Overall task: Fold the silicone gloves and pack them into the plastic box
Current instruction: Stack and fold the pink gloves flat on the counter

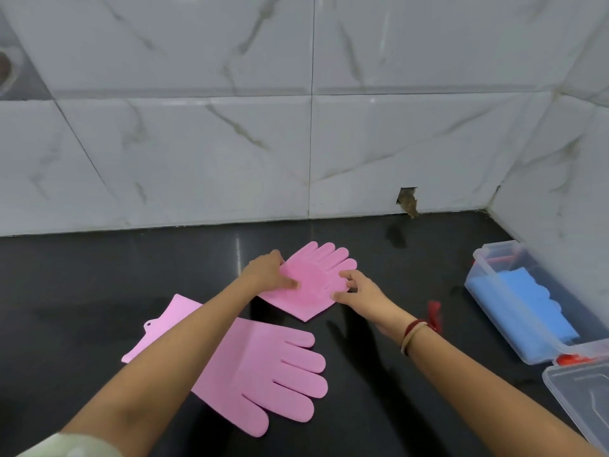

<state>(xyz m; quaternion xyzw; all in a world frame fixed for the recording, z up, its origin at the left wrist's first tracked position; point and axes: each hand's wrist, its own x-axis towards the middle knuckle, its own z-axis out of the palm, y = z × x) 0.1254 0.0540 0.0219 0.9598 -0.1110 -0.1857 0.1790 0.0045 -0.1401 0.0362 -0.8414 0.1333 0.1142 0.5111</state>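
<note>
A folded pink silicone glove [314, 278] lies on the black counter [99, 285], its bristled palm up and fingers pointing toward the wall. My left hand [270, 272] presses on its left side with the fingers on the bristles. My right hand [359, 290] pinches the glove's right edge. A second pink glove [260, 367] lies flat and unfolded nearer to me, partly under my left forearm. The clear plastic box [494, 311] stands at the right by the wall, open, with blue folded gloves [524, 308] inside.
The box's clear lid [580, 397] with a red clasp lies at the lower right. White marble-pattern tiled walls [230, 143] close the counter at the back and the right. A broken hole [408, 201] sits at the wall's base.
</note>
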